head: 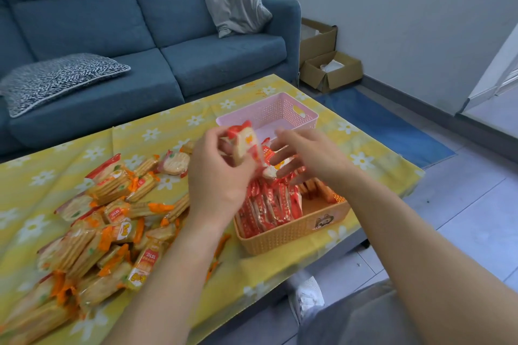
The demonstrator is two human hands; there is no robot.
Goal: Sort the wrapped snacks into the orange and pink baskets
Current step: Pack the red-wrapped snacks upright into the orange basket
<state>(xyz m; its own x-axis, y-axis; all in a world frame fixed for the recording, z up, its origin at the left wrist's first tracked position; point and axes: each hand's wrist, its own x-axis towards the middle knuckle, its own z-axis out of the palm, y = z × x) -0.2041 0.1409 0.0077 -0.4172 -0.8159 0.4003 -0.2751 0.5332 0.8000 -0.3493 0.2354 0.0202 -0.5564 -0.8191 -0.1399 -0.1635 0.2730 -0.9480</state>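
My left hand (217, 171) holds a red-wrapped snack (242, 143) upright above the near-left corner of the pink basket (276, 112). My right hand (311, 158) hovers beside it over the orange basket (291, 232), fingers spread and blurred, touching another red-wrapped snack (276, 166). The orange basket holds a row of red packets (269, 206) standing on edge. Little of the pink basket's inside shows. A big pile of orange-wrapped cracker packs (106, 221) lies on the table to the left, with one red-wrapped snack (175, 164) at its far edge.
The low table wears a yellow flowered cloth (70, 165). A blue sofa (140, 36) with cushions stands behind it. Cardboard boxes (330, 70) sit on the floor at the back right, a blue mat (384, 123) lies to the right, and my knee (364, 316) is below.
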